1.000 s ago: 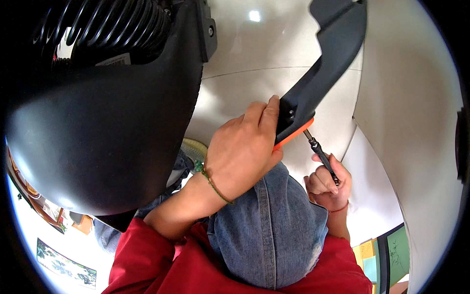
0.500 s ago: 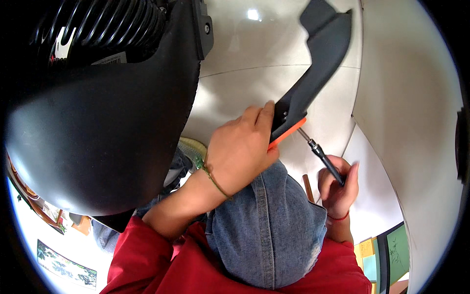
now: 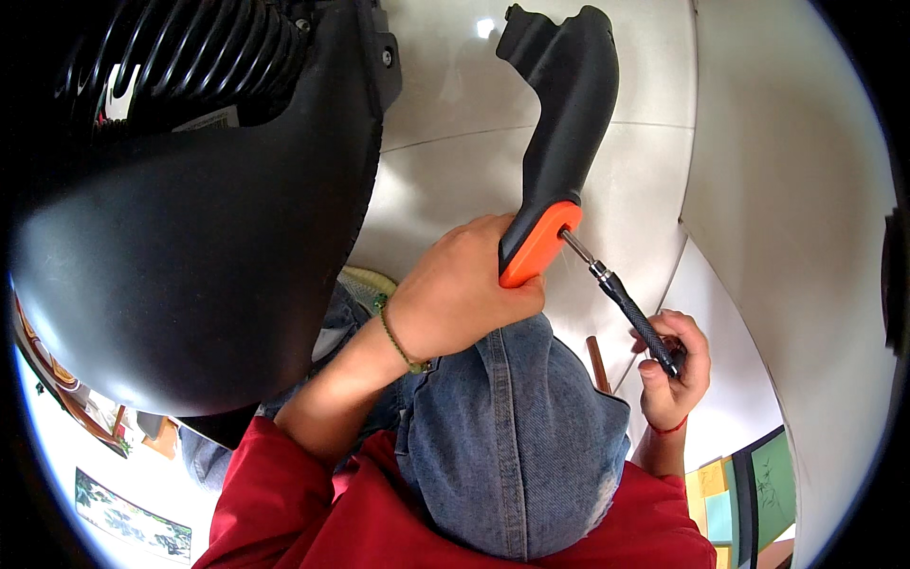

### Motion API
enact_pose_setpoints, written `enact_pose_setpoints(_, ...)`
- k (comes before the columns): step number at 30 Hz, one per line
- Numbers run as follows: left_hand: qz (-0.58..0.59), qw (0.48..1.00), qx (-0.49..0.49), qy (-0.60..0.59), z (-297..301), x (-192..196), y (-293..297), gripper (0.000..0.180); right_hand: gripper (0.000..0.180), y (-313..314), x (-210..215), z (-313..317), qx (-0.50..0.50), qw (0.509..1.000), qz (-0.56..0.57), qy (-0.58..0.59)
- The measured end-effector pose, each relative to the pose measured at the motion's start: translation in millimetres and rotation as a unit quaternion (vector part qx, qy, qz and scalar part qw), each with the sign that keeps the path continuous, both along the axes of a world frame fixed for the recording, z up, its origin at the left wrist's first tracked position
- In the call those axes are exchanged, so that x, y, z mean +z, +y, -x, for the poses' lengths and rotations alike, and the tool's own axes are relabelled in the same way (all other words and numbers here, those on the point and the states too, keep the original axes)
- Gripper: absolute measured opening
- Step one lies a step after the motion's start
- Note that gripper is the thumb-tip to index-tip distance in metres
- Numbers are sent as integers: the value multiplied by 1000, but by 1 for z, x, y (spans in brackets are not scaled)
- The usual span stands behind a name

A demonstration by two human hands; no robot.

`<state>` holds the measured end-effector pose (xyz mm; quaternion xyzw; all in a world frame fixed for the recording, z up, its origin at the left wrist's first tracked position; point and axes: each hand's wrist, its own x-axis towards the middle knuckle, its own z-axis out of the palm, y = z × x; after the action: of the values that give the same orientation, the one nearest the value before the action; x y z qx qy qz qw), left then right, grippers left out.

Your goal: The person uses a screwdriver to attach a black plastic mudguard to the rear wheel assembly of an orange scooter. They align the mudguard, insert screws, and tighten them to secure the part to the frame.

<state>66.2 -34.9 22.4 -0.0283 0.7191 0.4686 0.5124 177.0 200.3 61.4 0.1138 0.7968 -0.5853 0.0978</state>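
Note:
My left hand [image 3: 464, 275] is closed round the lower end of a long, curved black plastic part [image 3: 569, 123], with the thumb against an orange end piece [image 3: 540, 247]. The part stands out beyond my raised knee, its orange face turned toward the right. A slim black screwdriver [image 3: 630, 308] with a knurled handle slants up to that face, and its tip sits in a round hole there. My right hand [image 3: 675, 370] holds the handle's rear end between bent fingers and thumb. Whatever the tip meets inside the hole is hidden.
A large black rounded housing [image 3: 190, 275] with a ribbed black hose [image 3: 209, 57] on top fills the left side. My denim-covered knee [image 3: 512, 436] rises between my arms. A pale tiled floor [image 3: 455, 142] lies ahead, with a whitish panel [image 3: 777, 171] along the right.
The black part has swung leftward and turned, so its orange face now shows broadly. My right hand has shifted slightly right and down, its fingers opened a little about the screwdriver's end.

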Motion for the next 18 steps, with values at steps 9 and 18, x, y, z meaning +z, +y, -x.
enact_pose_setpoints(9,110,943,-57,310,-19,-11,4,47,75,0,-1,-2,-143,895,258,-336)
enact_pose_setpoints(18,59,986,11,155,-9,-4,4,40,57,19,-14,-6,-65,997,9,-50)
